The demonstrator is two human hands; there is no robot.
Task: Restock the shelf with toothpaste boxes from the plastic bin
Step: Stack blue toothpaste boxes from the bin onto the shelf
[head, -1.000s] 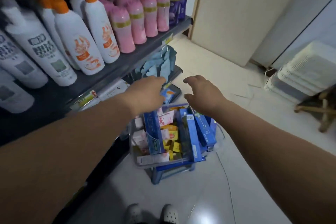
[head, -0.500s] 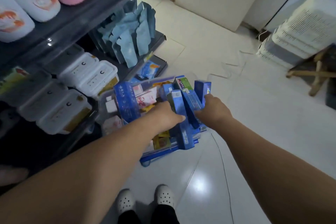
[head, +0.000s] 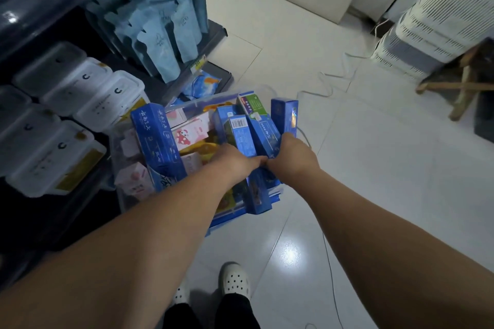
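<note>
A clear plastic bin (head: pixel 120 147) sits on the white tiled floor (head: pixel 361 181), just beside the lower shelf (head: pixel 213 32), and it is crammed with toothpaste boxes (head: pixel 157 147): tall blue ones stand on end along its left and right sides, one with a green top (head: pixel 252 104) leans among those at the far right, and smaller pink-and-white cartons (head: pixel 188 132) and yellow packs (head: pixel 205 148) lie in the middle. On the shelf to the left, white lidded tubs (head: pixel 107 96) are packed in rows, and pale blue pouches (head: pixel 160 43) stand upright behind them near the shelf's far end. Stacked white slatted baskets (head: pixel 433 27) rest on the floor at the far right, well apart from the bin, next to a wooden stool (head: pixel 459 85). Both arms reach straight down into the right half of the bin. The left hand (head: pixel 235 160) and right hand (head: pixel 291 157) meet knuckle to knuckle, fingers curled down around a cluster of upright blue boxes (head: pixel 240 136), gripping them from either side. White perforated clogs (head: pixel 235 279) show at the bottom edge, toes pointing at the bin.
</note>
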